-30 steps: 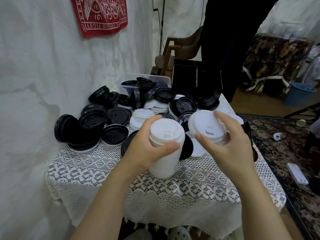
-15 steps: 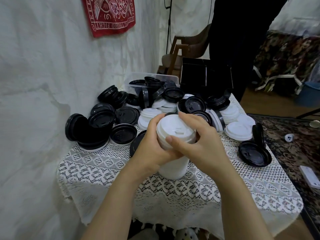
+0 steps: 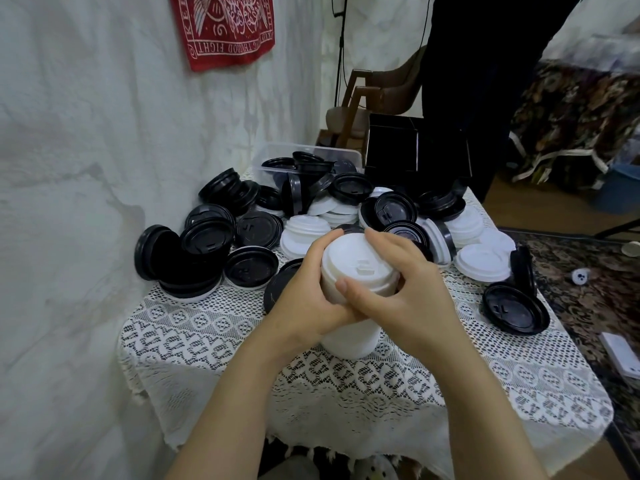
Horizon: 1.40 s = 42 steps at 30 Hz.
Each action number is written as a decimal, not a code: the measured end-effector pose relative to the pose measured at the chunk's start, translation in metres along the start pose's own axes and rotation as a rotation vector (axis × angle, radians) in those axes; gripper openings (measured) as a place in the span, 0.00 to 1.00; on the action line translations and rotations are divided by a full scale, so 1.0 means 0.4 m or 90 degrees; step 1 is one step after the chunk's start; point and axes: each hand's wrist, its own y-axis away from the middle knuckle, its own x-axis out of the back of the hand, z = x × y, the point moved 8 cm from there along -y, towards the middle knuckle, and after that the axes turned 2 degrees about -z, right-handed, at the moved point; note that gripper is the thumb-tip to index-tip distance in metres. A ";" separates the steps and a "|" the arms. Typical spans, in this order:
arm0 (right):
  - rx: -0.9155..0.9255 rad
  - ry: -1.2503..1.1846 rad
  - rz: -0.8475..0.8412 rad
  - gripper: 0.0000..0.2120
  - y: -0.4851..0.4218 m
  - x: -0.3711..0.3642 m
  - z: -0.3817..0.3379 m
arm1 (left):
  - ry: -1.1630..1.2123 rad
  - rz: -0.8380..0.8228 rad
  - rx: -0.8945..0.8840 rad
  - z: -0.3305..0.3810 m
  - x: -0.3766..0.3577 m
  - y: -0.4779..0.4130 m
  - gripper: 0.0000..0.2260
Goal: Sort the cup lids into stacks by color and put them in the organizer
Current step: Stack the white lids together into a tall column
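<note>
A tall stack of white lids (image 3: 356, 268) stands on the lace-covered table (image 3: 346, 375) near its middle. My left hand (image 3: 304, 292) grips the stack from the left. My right hand (image 3: 398, 289) wraps over its top lid from the right, thumb across the front. Behind lies a heap of black lids (image 3: 207, 244) and loose white lids (image 3: 483, 261). A black organizer box (image 3: 419, 150) stands at the table's far edge.
A clear plastic tub (image 3: 311, 155) holding black lids sits at the back beside the organizer. One black lid (image 3: 514, 311) lies apart at the right. A white wall runs along the left. A person in dark clothes (image 3: 485, 81) stands behind the table.
My right hand brought a single white lid from the right onto the top of the stack and now clasps it there. The left hand kept its hold.
</note>
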 end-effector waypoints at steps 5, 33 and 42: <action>-0.004 0.004 -0.003 0.38 0.002 -0.008 -0.001 | 0.026 -0.074 -0.009 0.011 0.018 0.014 0.36; 0.020 -0.015 0.002 0.34 0.010 -0.014 0.017 | -0.715 0.142 0.185 -0.091 0.170 -0.338 0.25; 0.007 -0.013 -0.008 0.34 0.008 -0.016 0.025 | -0.566 0.242 0.023 -0.031 0.220 -0.278 0.23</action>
